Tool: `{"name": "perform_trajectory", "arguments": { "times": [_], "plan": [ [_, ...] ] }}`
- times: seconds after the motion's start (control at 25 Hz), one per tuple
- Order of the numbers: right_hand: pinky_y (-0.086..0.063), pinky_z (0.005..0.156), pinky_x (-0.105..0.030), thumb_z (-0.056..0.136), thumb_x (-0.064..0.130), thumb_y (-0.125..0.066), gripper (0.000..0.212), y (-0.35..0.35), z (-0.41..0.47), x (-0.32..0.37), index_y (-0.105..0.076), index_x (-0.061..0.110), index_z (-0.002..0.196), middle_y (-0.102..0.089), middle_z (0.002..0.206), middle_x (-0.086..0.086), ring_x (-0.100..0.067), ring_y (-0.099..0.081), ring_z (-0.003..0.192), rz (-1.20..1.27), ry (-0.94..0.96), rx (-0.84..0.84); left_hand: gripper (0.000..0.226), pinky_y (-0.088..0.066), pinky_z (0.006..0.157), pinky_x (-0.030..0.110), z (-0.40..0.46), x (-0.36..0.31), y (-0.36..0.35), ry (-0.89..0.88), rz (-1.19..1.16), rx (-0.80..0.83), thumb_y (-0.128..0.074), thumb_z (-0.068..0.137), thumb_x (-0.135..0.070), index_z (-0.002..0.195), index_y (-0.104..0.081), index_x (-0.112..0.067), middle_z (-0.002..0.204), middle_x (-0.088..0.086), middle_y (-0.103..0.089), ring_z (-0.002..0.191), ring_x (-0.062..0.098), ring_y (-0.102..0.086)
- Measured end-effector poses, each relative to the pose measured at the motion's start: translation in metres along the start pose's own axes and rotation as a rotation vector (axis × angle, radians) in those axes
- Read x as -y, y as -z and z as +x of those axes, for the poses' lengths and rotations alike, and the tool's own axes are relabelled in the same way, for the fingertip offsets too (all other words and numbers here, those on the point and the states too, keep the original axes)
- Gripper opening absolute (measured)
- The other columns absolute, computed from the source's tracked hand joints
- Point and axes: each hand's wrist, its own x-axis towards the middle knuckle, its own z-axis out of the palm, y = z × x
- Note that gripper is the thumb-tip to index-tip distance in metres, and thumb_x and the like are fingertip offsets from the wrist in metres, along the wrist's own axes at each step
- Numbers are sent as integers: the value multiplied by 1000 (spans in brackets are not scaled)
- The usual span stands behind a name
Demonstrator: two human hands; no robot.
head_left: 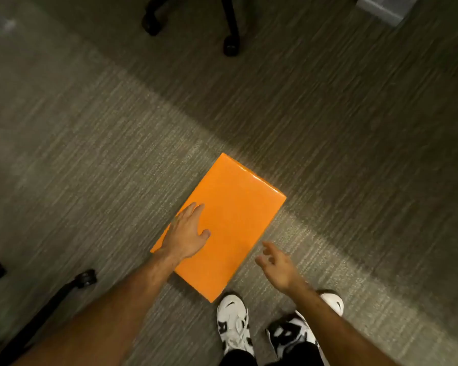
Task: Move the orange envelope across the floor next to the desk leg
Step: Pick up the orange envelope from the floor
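The flat, glossy orange rectangular envelope (pixel 222 228) lies on the grey striped carpet floor (pixel 90 154), long axis running diagonally from near-left to far-right. The left hand (pixel 187 233) rests flat on it, fingers spread (gripping nothing); the right hand (pixel 276 265) hovers beside it, fingers loosely apart.

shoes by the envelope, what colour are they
White with black patches, seen in the head view: the shoes stand on the carpet just below the orange envelope.
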Motion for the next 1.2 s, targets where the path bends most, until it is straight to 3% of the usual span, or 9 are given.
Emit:
{"name": "perform_trajectory", "arguments": {
  "times": [0.08, 0.28, 0.36, 0.44, 0.56, 0.64, 0.76, 0.96, 1.2],
  "plan": [
    [-49, 104, -49, 101, 43, -55, 64, -18, 21, -14, -29, 25, 156, -45, 154, -9, -23, -55, 121, 102, -52, 6, 86, -20, 119, 53, 19, 19, -11, 20, 54, -35, -63, 97, -40, 160, -7, -25, 168, 1, -5, 153, 26, -7],
    [-49, 106, -50, 95, 25, -69, 97, -70, 63, -44, 4, 45, 156, -21, 166, -2, -28, -55, 130, 474, 44, -24, 110, -18, 117, 63, 66, 60, -22, 45, 146, -48, -73, 85, -39, 155, 11, -42, 167, 5, 6, 151, 35, -5],
    [-54, 97, -36, 93, 17, -72, 108, -82, 74, -46, 11, 46, 155, -22, 166, 0, -24, -54, 129, 636, 36, -106, 117, -22, 115, 63, 78, 73, -25, 58, 143, -9, -75, 83, -39, 151, 20, -48, 167, 6, 6, 151, 37, -7],
    [-54, 98, -42, 92, 15, -73, 113, -90, 79, -46, 16, 44, 156, -25, 164, -4, -27, -52, 130, 728, -64, -148, 119, -27, 114, 62, 84, 80, -29, 81, 40, 42, -74, 83, -35, 148, 25, -51, 168, 3, -1, 151, 36, -12],
    [-44, 108, -61, 93, 11, -72, 113, -95, 80, -47, 15, 47, 155, -31, 162, -7, -32, -49, 135, 695, -75, -80, 118, -37, 109, 60, 84, 79, -35, 114, -135, 65, -72, 86, -25, 138, 27, -64, 167, -1, -6, 150, 31, -20],
    [-40, 111, -60, 94, 7, -69, 114, -95, 77, -48, 19, 47, 154, -34, 161, -4, -28, -47, 137, 613, -30, -85, 119, -39, 107, 60, 83, 75, -39, 135, -158, 55, -71, 86, -21, 135, 27, -68, 166, 1, -6, 149, 33, -20],
    [-39, 112, -59, 95, 6, -66, 112, -87, 71, -53, 21, 43, 155, -34, 160, -3, -27, -45, 137, 528, -31, -145, 117, -35, 110, 59, 79, 56, -43, 129, -149, 74, -70, 87, -20, 142, 26, -60, 166, 4, -5, 150, 34, -14],
    [-45, 108, -51, 95, 12, -65, 105, -43, 43, -64, 14, 43, 157, -44, 155, -2, -20, -51, 123, 462, -54, -265, 111, -28, 114, 57, 69, -8, -48, 85, -171, 31, -67, 87, -19, 150, 18, -51, 160, 0, -16, 148, 32, -18],
    [-45, 108, -52, 98, 14, -64, 103, 54, -8, -61, 15, 45, 156, -32, 163, 4, -14, -46, 127, 471, 18, -321, 113, -25, 113, 56, 51, -106, -18, 24, -235, 1, -70, 88, -23, 145, 21, -58, 160, -1, -16, 147, 32, -16]
  ]
}}
